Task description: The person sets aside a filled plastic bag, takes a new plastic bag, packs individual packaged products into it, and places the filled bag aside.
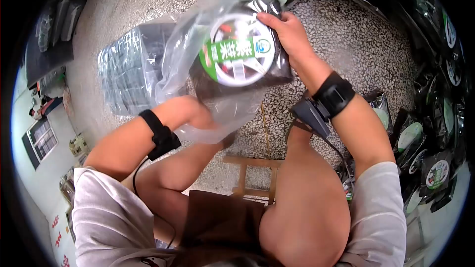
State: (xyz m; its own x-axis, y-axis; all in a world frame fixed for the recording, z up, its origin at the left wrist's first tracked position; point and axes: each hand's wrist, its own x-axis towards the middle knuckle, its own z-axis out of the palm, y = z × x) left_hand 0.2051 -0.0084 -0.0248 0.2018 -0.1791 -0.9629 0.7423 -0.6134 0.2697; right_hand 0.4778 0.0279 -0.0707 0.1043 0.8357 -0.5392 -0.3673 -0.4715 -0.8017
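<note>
My right hand [289, 33] grips the far right edge of a dark packet of dried seaweed [282, 66], thumb on top. The packet carries a round white and green label. A large clear plastic bag [180, 49] surrounds the packet's left part and hangs towards my knees. My left hand [198, 112] is at the bag's near side, partly behind the film and blurred. Its fingers are hidden, so I cannot see whether they are closed.
A filled clear bag of stacked dark packets [131, 66] lies on the speckled floor [346, 44] to the left. Many loose labelled packets [438, 173] are heaped along the right. A wooden stool [247, 160] stands between my legs.
</note>
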